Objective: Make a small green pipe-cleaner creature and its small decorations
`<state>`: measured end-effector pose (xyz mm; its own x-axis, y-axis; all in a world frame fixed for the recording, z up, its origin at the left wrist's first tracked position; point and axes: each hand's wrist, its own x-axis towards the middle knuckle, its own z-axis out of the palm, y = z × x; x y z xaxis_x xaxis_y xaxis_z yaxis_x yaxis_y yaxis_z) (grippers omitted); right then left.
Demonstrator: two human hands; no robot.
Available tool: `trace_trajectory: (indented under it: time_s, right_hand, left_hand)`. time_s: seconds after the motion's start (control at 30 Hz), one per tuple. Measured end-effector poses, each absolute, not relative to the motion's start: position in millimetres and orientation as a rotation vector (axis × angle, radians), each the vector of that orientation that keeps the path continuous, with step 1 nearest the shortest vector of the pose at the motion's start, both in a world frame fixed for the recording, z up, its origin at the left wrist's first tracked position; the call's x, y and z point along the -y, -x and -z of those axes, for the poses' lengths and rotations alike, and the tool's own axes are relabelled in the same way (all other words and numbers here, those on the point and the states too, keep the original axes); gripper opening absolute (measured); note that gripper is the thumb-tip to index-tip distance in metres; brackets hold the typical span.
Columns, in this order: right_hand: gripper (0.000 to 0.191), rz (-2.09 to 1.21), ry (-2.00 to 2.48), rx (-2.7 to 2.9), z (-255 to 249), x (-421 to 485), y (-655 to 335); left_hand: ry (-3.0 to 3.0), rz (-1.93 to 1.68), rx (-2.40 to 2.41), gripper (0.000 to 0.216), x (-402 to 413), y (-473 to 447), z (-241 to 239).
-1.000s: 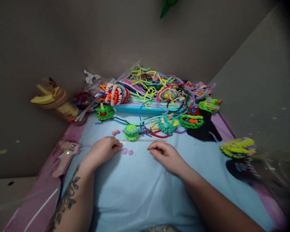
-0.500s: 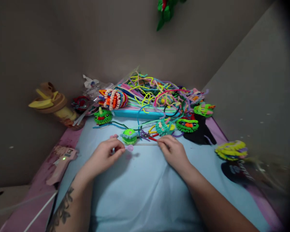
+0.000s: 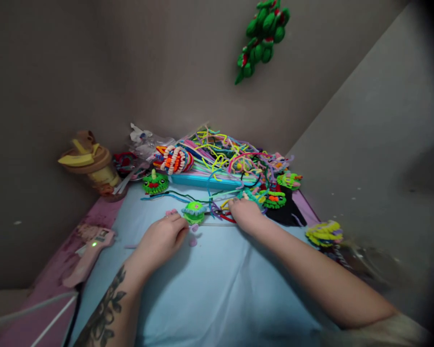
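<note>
My left hand [image 3: 166, 237] is closed, its fingertips at a small lilac pipe-cleaner piece [image 3: 194, 227]. Just below lies another lilac piece [image 3: 193, 241] on the blue cloth. A round green pipe-cleaner figure [image 3: 194, 214] with a blue band sits just beyond those fingers, and pink bits [image 3: 171, 212] lie behind the hand. My right hand [image 3: 245, 214] reaches over red-handled pliers [image 3: 227, 218] and a yellow-handled tool [image 3: 223, 205], its fingers curled downward. What they grip, if anything, is hidden. Partly covered behind it is a teal figure [image 3: 251, 195].
A blue tray [image 3: 210, 181] heaped with pipe cleaners [image 3: 224, 149] stands at the back. Finished figures flank it, such as a green one [image 3: 155, 183] and a yellow one [image 3: 324, 233]. A pink glue gun [image 3: 90, 255] lies left, near a brown-lidded cup [image 3: 94, 166].
My right hand has moved forward and left, from the red handle to over the tools. My left hand has shifted slightly and turned, staying by the lilac piece. The view has tilted up.
</note>
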<state>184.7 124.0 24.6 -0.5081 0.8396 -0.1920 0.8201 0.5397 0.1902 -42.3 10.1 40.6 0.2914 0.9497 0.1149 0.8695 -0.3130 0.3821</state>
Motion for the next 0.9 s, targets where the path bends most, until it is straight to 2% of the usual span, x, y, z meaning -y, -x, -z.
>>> trace_trajectory:
  time_s: [0.23, 0.37, 0.57, 0.67, 0.73, 0.77, 0.83, 0.9]
  right_hand:
    - [0.015, -0.227, -1.219, -2.609, -42, -121, -204]
    - [0.018, -0.351, -1.348, -2.592, -53, -108, -206]
    - [0.016, -0.341, -1.505, -2.573, -87, -84, -246]
    - [0.012, -0.231, -1.796, -2.664, -93, -77, -279]
    - [0.022, 0.266, -2.043, -2.755, -85, -70, -288]
    - [0.031, 0.706, -2.046, -2.750, -77, -64, -286]
    - [0.046, 1.657, -1.724, -2.549, -56, -44, -271]
    - [0.057, 2.306, -1.292, -2.198, -35, -18, -248]
  left_hand:
    - [-2.327, -0.588, -1.562, 0.020, -8, 40, -43]
    - [-2.320, -0.626, -1.576, 0.019, -8, 40, -46]
    - [-2.164, -0.766, -1.628, 0.018, -10, 42, -43]
    - [-2.058, -0.896, -1.640, 0.019, -10, 38, -41]
    - [-2.000, -0.977, -1.658, 0.019, -9, 32, -40]
    - [-1.979, -1.010, -1.671, 0.019, -9, 28, -40]
    - [-1.958, -1.064, -1.701, 0.018, -9, 21, -39]
    - [-1.965, -1.090, -1.719, 0.017, -9, 15, -37]
